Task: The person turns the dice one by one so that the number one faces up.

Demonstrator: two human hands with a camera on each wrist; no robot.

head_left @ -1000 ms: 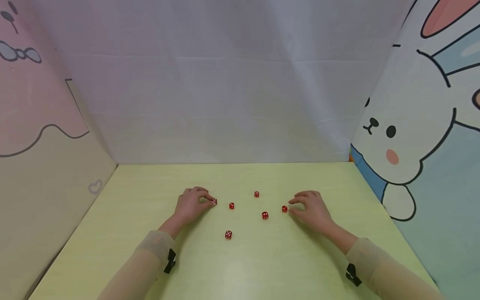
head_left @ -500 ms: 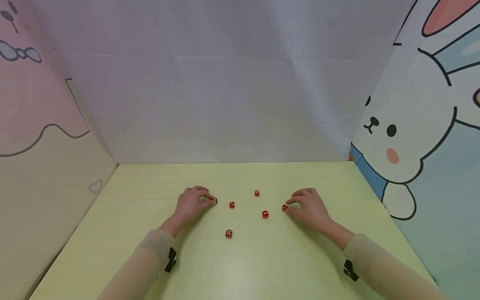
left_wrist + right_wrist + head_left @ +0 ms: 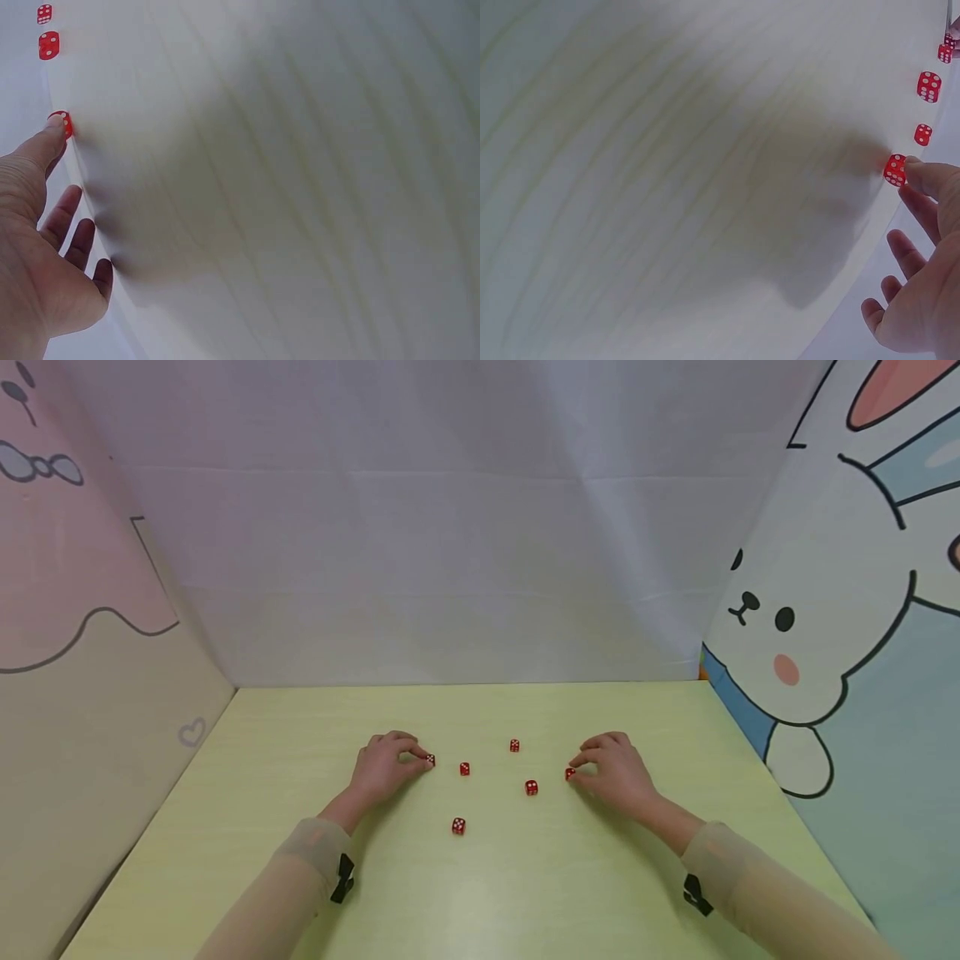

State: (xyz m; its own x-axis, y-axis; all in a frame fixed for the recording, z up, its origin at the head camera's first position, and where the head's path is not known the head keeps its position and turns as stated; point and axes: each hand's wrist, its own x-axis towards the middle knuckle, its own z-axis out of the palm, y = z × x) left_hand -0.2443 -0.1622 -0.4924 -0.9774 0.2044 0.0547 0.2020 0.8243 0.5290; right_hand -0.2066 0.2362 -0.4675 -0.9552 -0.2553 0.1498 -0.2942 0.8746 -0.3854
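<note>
My left hand [image 3: 384, 768] pinches a red die with white pips [image 3: 431, 760] between thumb and index finger; the left wrist view shows the thumb over that die [image 3: 67, 125]. On the right, my right hand [image 3: 617, 775] has thumb and index finger on either side of another red die [image 3: 570, 773], partly covered by the fingertips. In the right wrist view the thumb meets this die [image 3: 895, 171] while the other fingers spread apart. Between the hands lie several more red dice: one at left centre [image 3: 465, 769], one farther back [image 3: 514, 746], one at right centre [image 3: 531, 787], one nearest [image 3: 458, 827].
The dice lie on a pale yellow wood-grain table [image 3: 480, 902]. A white cloth wall [image 3: 450, 568] rises along the back edge. Printed panels stand at both sides, the right one with a rabbit [image 3: 825, 652].
My right hand has moved a little left and its thumb and index finger have closed on the die there. The left hand keeps its pinch on its die.
</note>
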